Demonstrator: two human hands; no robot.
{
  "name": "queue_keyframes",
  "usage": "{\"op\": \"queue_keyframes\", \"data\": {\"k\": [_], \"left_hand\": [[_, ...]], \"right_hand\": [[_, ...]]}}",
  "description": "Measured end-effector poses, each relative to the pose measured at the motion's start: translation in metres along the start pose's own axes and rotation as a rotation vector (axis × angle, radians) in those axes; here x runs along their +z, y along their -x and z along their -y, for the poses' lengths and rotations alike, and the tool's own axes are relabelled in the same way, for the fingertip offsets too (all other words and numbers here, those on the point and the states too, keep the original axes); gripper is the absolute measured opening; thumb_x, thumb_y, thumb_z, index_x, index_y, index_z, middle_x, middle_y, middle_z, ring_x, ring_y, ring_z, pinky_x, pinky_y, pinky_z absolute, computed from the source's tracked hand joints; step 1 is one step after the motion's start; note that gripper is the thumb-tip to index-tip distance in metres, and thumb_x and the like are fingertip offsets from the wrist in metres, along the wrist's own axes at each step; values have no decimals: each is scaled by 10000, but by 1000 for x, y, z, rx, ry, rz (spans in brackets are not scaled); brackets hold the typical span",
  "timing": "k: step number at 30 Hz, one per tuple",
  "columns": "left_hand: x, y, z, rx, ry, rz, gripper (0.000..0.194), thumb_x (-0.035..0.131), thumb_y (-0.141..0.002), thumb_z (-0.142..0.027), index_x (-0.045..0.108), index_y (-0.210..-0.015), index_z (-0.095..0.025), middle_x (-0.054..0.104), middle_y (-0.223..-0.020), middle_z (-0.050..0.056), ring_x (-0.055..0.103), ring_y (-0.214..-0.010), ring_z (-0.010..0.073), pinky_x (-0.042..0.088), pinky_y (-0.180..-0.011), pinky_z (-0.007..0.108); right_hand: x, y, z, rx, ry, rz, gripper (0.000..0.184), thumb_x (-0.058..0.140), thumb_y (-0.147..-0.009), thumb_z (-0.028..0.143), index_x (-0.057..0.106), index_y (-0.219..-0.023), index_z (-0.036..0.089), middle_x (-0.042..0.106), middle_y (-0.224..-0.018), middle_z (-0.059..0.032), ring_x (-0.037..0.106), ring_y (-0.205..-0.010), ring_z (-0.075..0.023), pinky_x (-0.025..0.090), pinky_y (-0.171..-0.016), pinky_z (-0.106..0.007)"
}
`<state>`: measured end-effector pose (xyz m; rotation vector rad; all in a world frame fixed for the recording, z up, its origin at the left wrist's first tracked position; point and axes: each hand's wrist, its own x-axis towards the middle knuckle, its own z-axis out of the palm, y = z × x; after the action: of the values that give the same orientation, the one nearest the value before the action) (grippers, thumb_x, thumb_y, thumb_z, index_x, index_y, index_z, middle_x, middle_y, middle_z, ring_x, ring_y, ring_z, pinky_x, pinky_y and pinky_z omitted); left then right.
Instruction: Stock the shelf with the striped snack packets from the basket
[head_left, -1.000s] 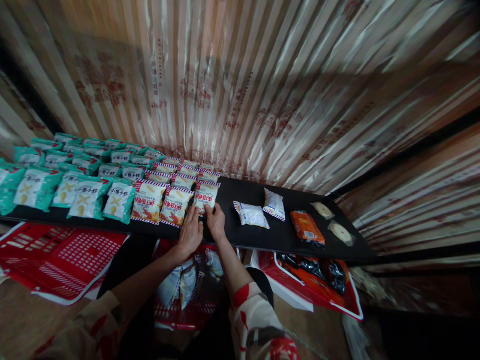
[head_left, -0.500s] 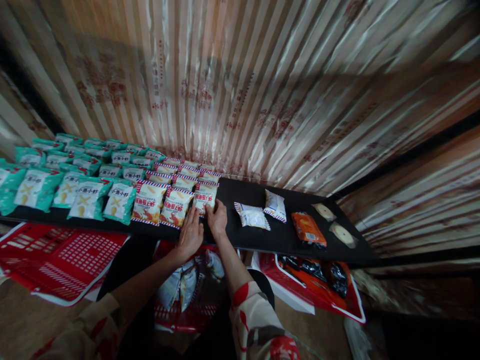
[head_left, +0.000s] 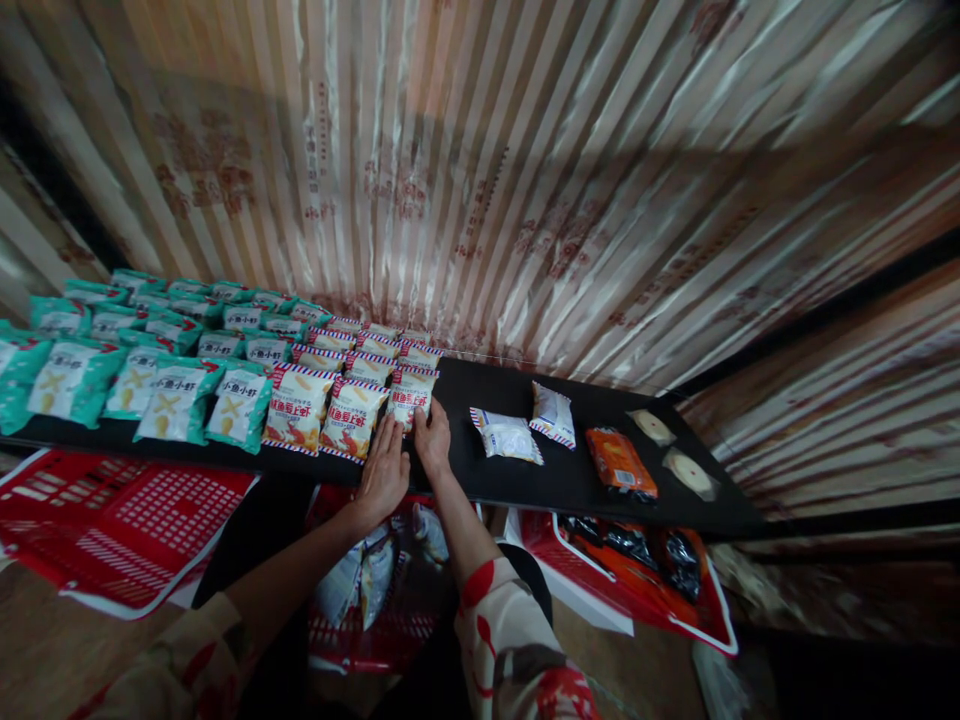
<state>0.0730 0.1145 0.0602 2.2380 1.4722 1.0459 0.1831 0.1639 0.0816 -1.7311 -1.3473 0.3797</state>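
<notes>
A white-and-orange snack bag (head_left: 409,392) with a striped edge stands at the front right end of a group of matching bags. My right hand (head_left: 433,436) is at its right side, thumb on the front and fingers closed around the edge. My left hand (head_left: 384,468) lies flat with fingers stretched out, its tips at the bag's lower left. Just left of that hand is another snack bag of the same kind (head_left: 352,412), upright and leaning back. Two more striped bags lie apart on the right, one a white bag (head_left: 507,436) showing its back.
Rows of teal snack bags (head_left: 177,398) fill the left of the black shelf (head_left: 480,478). On its right lie an orange packet (head_left: 621,460) and two round pale packaged items (head_left: 686,470). Below are a red basket (head_left: 142,520) and others holding packets. Behind hangs striped plastic sheeting (head_left: 465,180).
Both hands stay at the same snack bag. My right thumb has moved slightly up and right along its edge; the left hand has barely shifted. The view has tilted a little.
</notes>
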Motion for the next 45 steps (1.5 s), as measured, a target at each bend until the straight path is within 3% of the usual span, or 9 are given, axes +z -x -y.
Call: {"op": "queue_keyframes", "data": {"k": [18,27,35,39,45], "left_hand": [[2,-3,0,-10,-55,28,520,381,-828,-139,348,-1335,-30,281,-1453,198,186,-1371,269,294,-1089,462],[-3,-3,0,7,-47,77,517,378,-824,-130,357,-1326,-8,250,-1464,204,116,-1382,280,250,-1108,470],[-6,5,-4,22,-25,88,511,351,-829,-84,343,-1335,-17,223,-1477,192,76,-1389,270,232,-1114,478],[-9,14,-6,30,-24,113,473,339,-836,-82,387,-1302,-20,280,-1455,188,153,-1382,252,247,-1116,444],[-20,36,-10,74,9,115,419,319,-863,-138,448,-1254,-62,489,-1298,156,388,-1262,219,344,-1069,395]], "right_hand": [[1,-4,7,96,41,49,448,424,-856,338,522,-1223,100,595,-1172,-150,555,-1055,-220,403,-915,-323],[-1,13,8,137,7,4,528,437,-855,355,456,-1276,37,516,-1275,-205,480,-1183,-243,355,-988,-348],[-3,40,5,79,6,-68,454,400,-874,334,492,-1226,62,539,-1244,-174,472,-1171,-215,352,-992,-337],[-3,54,6,77,2,-91,417,399,-868,291,509,-1199,61,547,-1223,-170,479,-1152,-204,348,-997,-329],[-6,78,14,55,-43,-104,380,365,-868,263,531,-1156,81,571,-1171,-151,503,-1101,-190,358,-989,-337]]}}
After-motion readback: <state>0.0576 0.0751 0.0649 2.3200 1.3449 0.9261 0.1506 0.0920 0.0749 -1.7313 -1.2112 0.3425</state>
